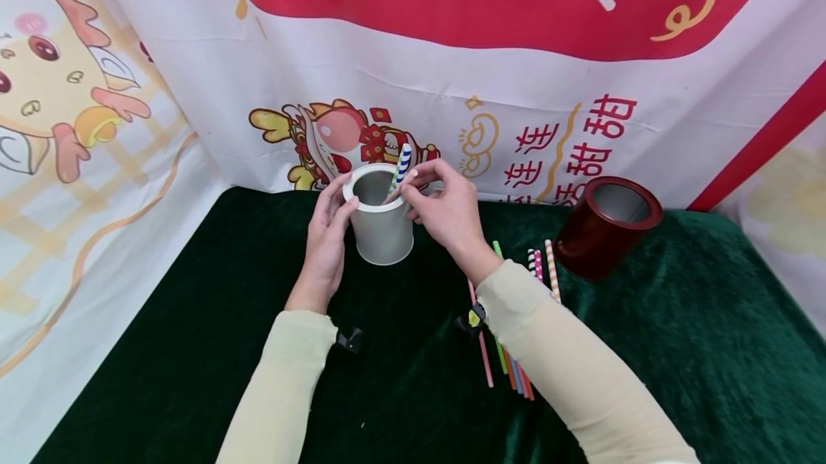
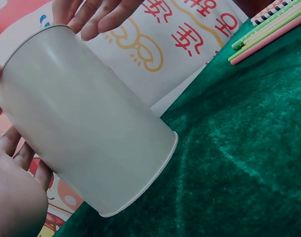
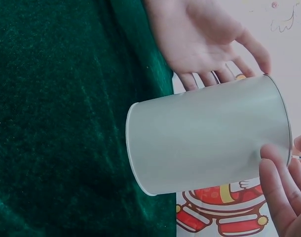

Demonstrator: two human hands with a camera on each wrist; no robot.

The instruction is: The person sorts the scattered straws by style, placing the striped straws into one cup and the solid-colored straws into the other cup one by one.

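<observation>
A light grey cylindrical holder (image 1: 385,238) with a white rim stands upright on the cloth. My left hand (image 1: 328,245) holds its left side, the thumb at the rim and the other fingers spread along the wall, as the right wrist view also shows. At the opposite rim, my right hand (image 1: 448,209) pinches a pale pink paper straw (image 1: 391,196) that slants into the holder. Some of its fingers lie against the outer wall. A blue-and-white striped straw (image 1: 404,160) leans inside the holder, its top above the rim. The straws' lower ends are hidden.
A dark red cylindrical holder (image 1: 596,234) stands to the right. Several coloured straws (image 1: 485,360) lie under my right forearm, partly covered by it. Dark green velvet (image 1: 400,399) covers the table. A printed white cloth (image 1: 413,69) hangs just behind.
</observation>
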